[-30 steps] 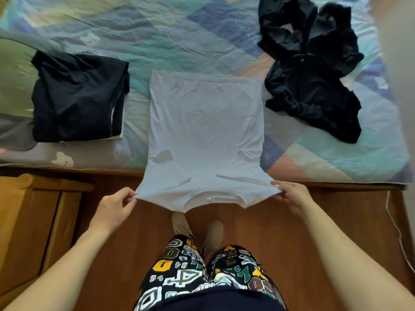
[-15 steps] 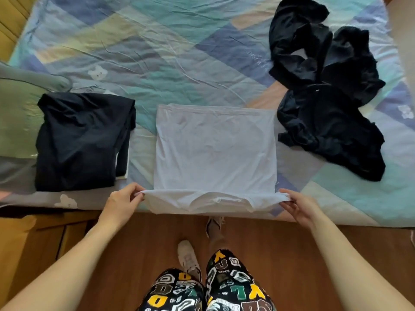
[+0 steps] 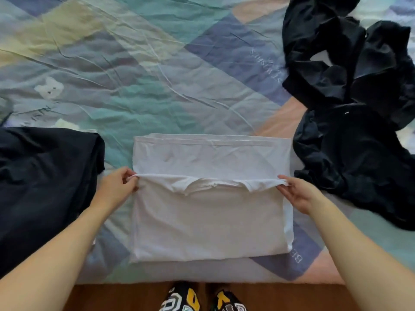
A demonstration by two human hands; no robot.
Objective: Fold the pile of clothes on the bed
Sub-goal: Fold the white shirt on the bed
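**Two hands hold the white shirt**

The left hand (image 3: 116, 189) pinches one corner of the white shirt (image 3: 208, 218). The right hand (image 3: 298, 194) pinches the other corner. The shirt lies on the bed (image 3: 157, 75), its near half folded over the top. Folded black clothes (image 3: 45, 187) sit on the left. A messy black pile (image 3: 354, 97) sits on the right.

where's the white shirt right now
In the head view, the white shirt lies mid-bed near the front edge, between the folded black garment on the left and the black pile on the right.
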